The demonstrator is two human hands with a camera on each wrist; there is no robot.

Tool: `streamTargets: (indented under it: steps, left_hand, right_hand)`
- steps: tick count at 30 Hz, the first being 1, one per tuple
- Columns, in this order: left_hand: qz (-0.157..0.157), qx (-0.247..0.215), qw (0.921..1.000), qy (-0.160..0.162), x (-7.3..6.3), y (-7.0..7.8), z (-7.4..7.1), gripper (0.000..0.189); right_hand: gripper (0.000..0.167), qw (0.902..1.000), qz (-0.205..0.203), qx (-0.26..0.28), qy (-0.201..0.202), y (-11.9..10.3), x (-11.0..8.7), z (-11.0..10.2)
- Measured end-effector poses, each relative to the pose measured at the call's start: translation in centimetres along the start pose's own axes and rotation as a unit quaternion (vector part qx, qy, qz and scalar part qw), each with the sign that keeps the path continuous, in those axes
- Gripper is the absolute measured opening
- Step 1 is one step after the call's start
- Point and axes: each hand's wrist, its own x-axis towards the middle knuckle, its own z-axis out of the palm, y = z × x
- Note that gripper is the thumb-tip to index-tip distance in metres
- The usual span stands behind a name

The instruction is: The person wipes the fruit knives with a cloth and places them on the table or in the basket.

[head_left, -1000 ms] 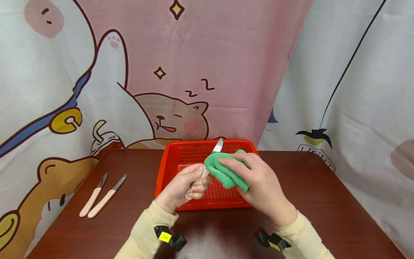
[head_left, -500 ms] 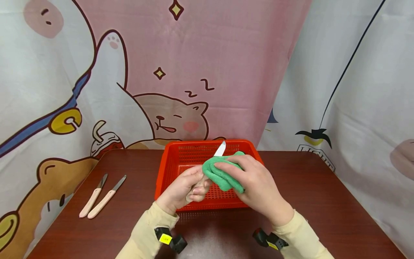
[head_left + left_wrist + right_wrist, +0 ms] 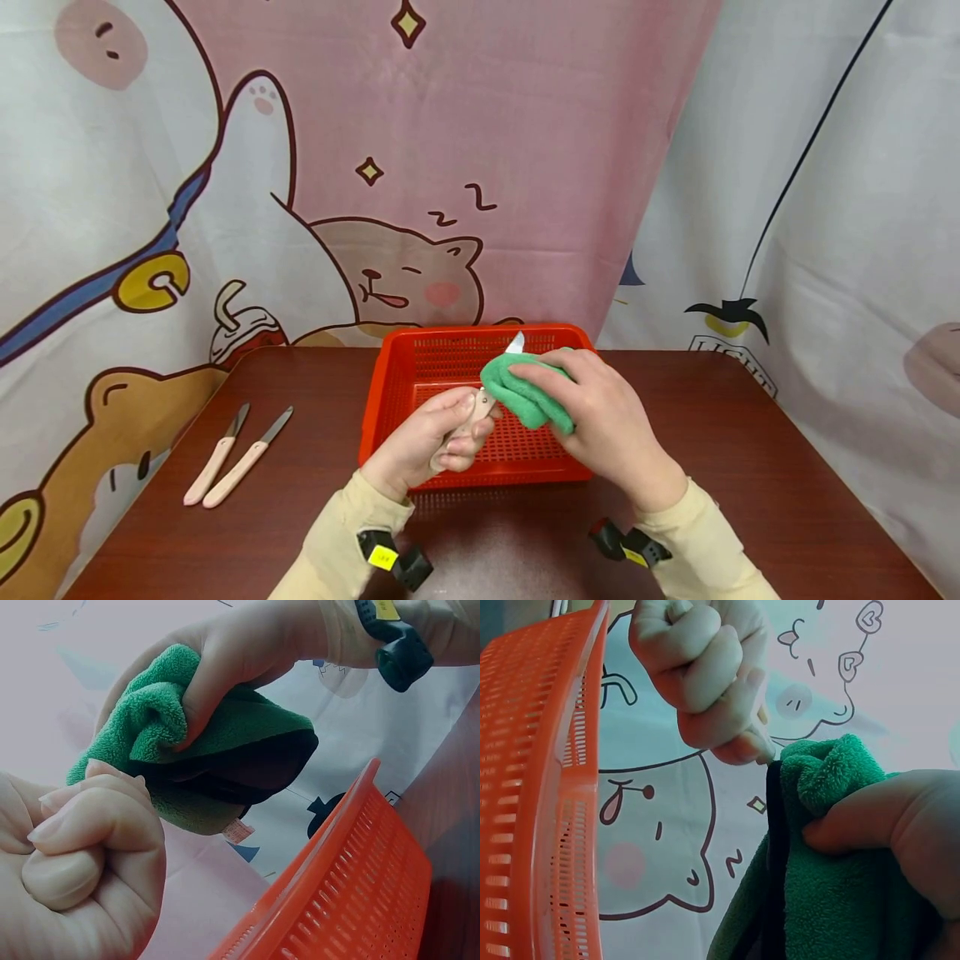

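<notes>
Head view: the green towel [image 3: 527, 392] has slid up the pale-handled knife [image 3: 483, 403], hiding more blade [image 3: 516, 342]. The left hand [image 3: 431, 429] grips the handle; the right hand [image 3: 607, 421] holds the towel round the blade, which slants over the red basket [image 3: 517, 474] toward its far edge. 2 knives [image 3: 242, 467] lie near the table's [image 3: 712, 433] left edge. Left wrist: blade hidden. Right wrist: thumb [image 3: 866, 821] pressing towel.

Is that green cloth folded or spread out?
Folded. The cloth is bunched in thick, overlapping layers in the right hand, and the tip of the blade shows beyond it.
</notes>
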Motion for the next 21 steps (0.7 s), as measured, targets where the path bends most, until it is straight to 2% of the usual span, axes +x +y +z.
streamTargets:
  steps: [8, 21]
  left_hand:
    - [-0.019, -0.004, 0.9993, 0.033, -0.1, 0.2, 0.3, 0.030]
    - [-0.026, -0.006, 0.9992, 0.031, -0.2, 0.2, 0.5, 0.029]
  right_hand:
    - [0.075, 0.9995, 0.026, -0.012, 0.015, 0.8, -0.1, -0.2]
    - [0.074, 0.9967, 0.075, -0.026, 0.014, 2.0, -0.6, -0.8]
